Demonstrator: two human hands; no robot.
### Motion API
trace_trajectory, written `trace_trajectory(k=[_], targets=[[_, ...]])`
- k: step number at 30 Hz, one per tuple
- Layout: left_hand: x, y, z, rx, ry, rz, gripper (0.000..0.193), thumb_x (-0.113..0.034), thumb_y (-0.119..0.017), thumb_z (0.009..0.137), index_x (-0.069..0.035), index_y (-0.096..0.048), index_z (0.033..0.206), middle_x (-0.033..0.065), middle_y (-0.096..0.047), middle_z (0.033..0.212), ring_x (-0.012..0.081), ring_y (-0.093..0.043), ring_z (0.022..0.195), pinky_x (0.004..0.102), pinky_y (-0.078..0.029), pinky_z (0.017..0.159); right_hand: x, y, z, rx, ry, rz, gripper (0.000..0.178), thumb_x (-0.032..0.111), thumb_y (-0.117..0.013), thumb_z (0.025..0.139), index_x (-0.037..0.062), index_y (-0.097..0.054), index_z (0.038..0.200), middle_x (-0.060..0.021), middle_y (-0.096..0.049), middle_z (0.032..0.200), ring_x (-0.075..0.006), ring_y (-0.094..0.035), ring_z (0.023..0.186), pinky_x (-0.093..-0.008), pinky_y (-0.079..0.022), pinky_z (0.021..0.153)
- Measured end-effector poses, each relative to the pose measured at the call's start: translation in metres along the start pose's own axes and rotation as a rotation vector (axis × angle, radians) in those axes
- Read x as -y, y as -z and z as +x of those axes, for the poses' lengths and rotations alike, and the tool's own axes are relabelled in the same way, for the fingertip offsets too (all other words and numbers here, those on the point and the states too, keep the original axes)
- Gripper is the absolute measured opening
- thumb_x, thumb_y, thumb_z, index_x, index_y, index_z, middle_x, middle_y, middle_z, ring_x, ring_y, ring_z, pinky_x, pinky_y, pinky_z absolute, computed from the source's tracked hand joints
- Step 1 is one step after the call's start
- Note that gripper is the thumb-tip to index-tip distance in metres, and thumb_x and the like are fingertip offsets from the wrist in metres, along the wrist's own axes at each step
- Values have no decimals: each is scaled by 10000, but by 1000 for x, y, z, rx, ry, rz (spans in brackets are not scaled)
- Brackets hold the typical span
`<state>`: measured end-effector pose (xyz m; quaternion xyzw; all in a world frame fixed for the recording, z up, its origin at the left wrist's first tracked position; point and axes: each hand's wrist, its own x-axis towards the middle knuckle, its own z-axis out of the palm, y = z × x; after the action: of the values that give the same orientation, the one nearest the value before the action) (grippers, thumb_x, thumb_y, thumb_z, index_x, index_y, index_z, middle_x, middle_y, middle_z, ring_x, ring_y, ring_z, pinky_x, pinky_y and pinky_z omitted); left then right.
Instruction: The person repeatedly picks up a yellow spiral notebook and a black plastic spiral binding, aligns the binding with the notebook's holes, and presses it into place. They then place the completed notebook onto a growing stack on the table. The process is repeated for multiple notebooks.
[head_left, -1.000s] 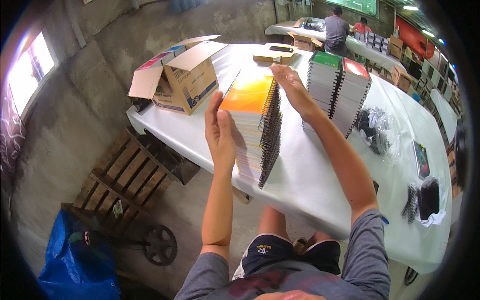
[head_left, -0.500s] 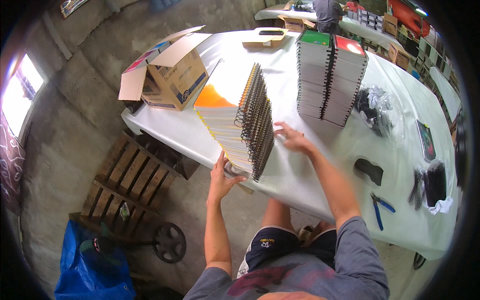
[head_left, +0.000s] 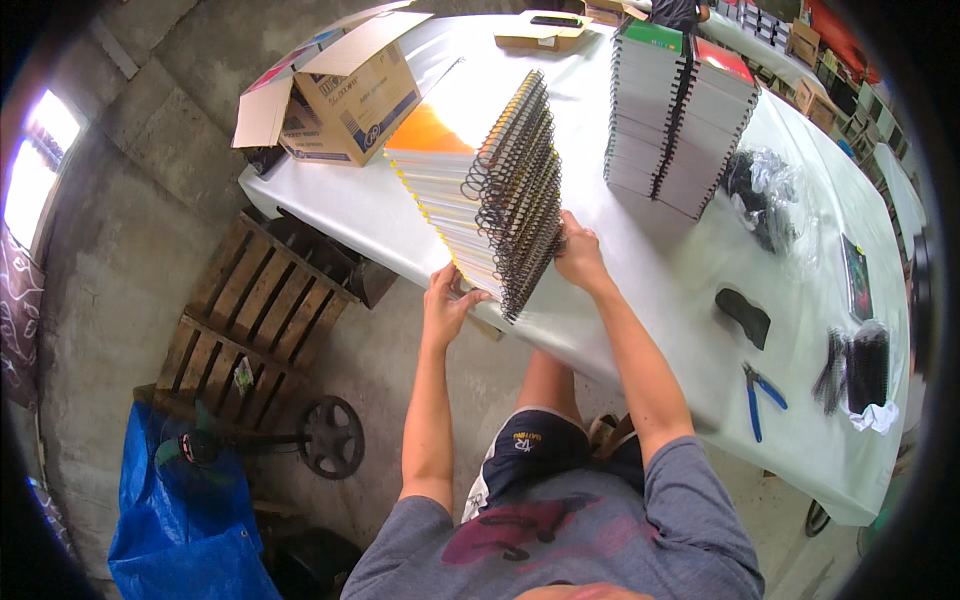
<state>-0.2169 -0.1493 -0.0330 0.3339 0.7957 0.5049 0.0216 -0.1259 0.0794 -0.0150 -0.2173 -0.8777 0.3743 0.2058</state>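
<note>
A tall stack of spiral-bound books [head_left: 450, 190] with an orange cover on top stands at the table's near edge. Its black coils jut out on the right side in a slanting, uneven row. My left hand [head_left: 448, 305] grips the stack's lower left corner, with the thumb along the near side and the fingers partly hidden. Against the coils on the right, my right hand [head_left: 580, 252] holds the stack low down, its fingertips hidden behind it.
Two tall stacks of spiral-bound books [head_left: 680, 120] stand farther right. An open cardboard box [head_left: 350, 110] is at the far left. Blue-handled cutters [head_left: 760, 400], a black object [head_left: 742, 318] and plastic-wrapped coils [head_left: 868, 370] lie on the white-covered table [head_left: 640, 330]. A wooden pallet [head_left: 250, 320] is below left.
My right hand has closed in from the right onto the coil side of the stack. My left hand stays at the lower left corner. The whole view has shifted slightly.
</note>
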Motion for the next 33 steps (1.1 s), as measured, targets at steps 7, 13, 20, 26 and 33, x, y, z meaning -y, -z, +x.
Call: trace_trajectory(k=[7, 13, 20, 26, 33], targets=[[-5, -4, -20, 65, -16, -165, 715, -257, -820, 629, -24, -521, 1235, 97, -582, 1051, 227, -472, 1011, 342, -400, 895, 3, 12, -50, -164, 35, 74, 502, -43, -598, 654, 38, -513, 1143, -189, -636, 815, -382, -583, 841, -439, -447, 812], [-3, -14, -31, 165, -82, -188, 713, -296, -802, 660, -27, -501, 1247, 101, -538, 1133, 227, -427, 1077, 346, -375, 923, -6, 23, -84, -243, 35, 29, 412, -54, -569, 659, 12, -529, 1064, -218, -626, 835, -415, -575, 832, -449, -439, 815], [-4, -8, -28, 322, -33, -166, 482, -67, -697, 684, -49, -532, 1136, 96, -441, 1160, 231, -352, 1067, 335, -328, 939, 5, 35, -119, -311, 46, -38, 361, -30, -547, 649, 22, -539, 1005, -190, -626, 836, -374, -584, 835, -441, -416, 841], [-10, -3, -24, 348, -93, -31, 524, -127, -714, 702, -56, -537, 1191, 81, -463, 1162, 242, -343, 1076, 342, -307, 965, 10, 35, -127, -273, -35, -142, 488, -16, -547, 636, 49, -523, 1119, -156, -633, 826, -343, -598, 868, -495, -384, 915], [0, -14, -49, 66, -19, -323, 518, 15, -604, 765, -56, -484, 1264, 65, -520, 1237, 182, -497, 1104, 319, -440, 848, 17, 70, -152, -215, -86, 95, 687, 7, -589, 682, 84, -399, 1337, -175, -558, 1183, -315, -500, 1148, -427, -330, 1035]])
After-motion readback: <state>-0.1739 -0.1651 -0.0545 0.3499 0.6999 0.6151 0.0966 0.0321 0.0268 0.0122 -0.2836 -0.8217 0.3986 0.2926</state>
